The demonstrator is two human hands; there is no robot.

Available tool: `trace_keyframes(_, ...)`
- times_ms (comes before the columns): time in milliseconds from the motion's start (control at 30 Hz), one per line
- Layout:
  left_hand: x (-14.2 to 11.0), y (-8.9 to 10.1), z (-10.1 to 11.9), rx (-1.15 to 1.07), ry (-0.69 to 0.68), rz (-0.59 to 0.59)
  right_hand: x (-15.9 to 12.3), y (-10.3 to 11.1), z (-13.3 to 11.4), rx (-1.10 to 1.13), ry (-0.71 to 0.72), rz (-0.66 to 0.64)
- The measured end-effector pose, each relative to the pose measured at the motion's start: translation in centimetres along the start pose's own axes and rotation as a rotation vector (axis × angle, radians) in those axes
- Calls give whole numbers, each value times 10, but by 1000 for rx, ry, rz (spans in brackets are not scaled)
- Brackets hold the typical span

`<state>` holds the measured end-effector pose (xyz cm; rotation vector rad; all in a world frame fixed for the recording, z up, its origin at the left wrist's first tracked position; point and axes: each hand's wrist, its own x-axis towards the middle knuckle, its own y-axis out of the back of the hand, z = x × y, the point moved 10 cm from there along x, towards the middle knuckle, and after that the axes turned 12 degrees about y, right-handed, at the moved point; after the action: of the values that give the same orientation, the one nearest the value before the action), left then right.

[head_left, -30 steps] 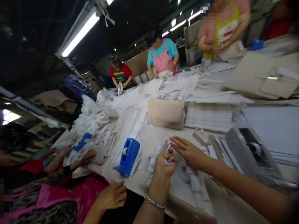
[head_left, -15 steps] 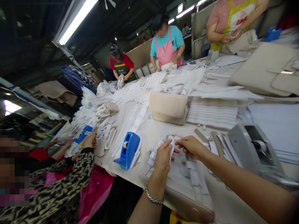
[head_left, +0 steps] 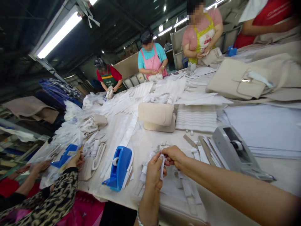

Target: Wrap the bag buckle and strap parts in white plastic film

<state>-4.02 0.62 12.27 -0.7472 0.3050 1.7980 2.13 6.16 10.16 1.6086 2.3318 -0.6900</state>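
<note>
My left hand (head_left: 154,171) and my right hand (head_left: 174,156) meet above the near edge of the work table (head_left: 155,138). Both pinch a small white strip (head_left: 161,163) that hangs between the fingertips. Under my hands lies a heap of white strips (head_left: 183,185) on a beige piece. A blue tape dispenser (head_left: 118,168) stands just left of my left hand. A grey tape dispenser (head_left: 232,150) stands to the right of my right forearm.
A beige bag (head_left: 157,116) sits mid-table, another beige bag (head_left: 237,80) at the far right. White strips and sheets cover the table. A person in a leopard-print sleeve (head_left: 58,197) works at my left by a second blue dispenser (head_left: 64,155). Other people stand along the far side.
My view has tilted and shifted. My hands have come closer together on the white strip. The neighbour's arm has drawn back towards the lower left.
</note>
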Motion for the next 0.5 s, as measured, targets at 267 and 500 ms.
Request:
trace_keyframes(267, -3, 17, -16, 32, 96, 14, -14, 5, 4, -24, -36, -111)
trace_keyframes(500, -13, 38, -26, 131, 116, 90, -30, 48, -12, -195, 204, -70)
